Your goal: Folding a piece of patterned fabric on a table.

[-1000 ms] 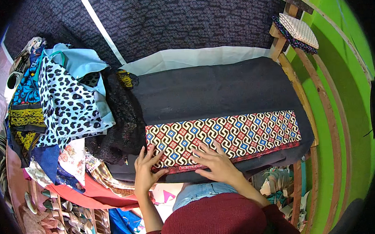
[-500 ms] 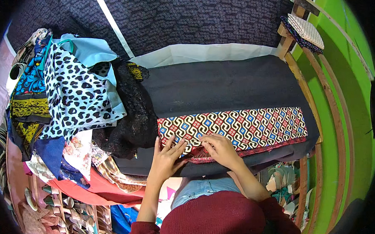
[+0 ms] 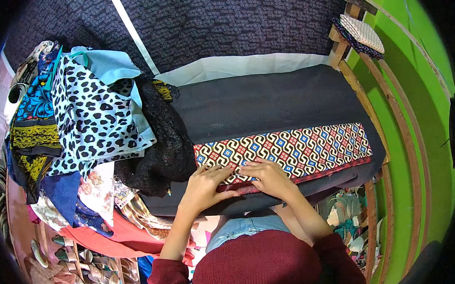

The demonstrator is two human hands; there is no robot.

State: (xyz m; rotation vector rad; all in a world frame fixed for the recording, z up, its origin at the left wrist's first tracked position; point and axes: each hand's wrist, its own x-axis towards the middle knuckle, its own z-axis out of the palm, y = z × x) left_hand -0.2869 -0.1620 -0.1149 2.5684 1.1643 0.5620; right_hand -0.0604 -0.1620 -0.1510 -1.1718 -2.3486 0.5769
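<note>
A long folded piece of patterned fabric (image 3: 309, 146) lies across the black-covered table (image 3: 256, 100). Its face has a cream, black, red and blue geometric print, and a red underside shows along the near edge. My left hand (image 3: 208, 186) rests on the near left part of the fabric, fingers stretched out and thumb pointing right. Just to its right, my right hand (image 3: 268, 178) lies flat on the same near edge with its fingers extended. Neither hand grips anything. Black lace cloth (image 3: 161, 140) touches the fabric's left end.
Heaped cloths fill the left side, among them a black-spotted white piece (image 3: 91, 112) and a red cloth (image 3: 115, 235). Wooden rails (image 3: 402, 129) run along the green wall at right, with folded cloth (image 3: 362, 34) on top. Shoes (image 3: 93, 274) stand on racks at lower left.
The fabric's near left edge, lifted and pinched before, now lies flatter. My fingers have gone from pinching to lying stretched on it. The whole view has shifted slightly.
</note>
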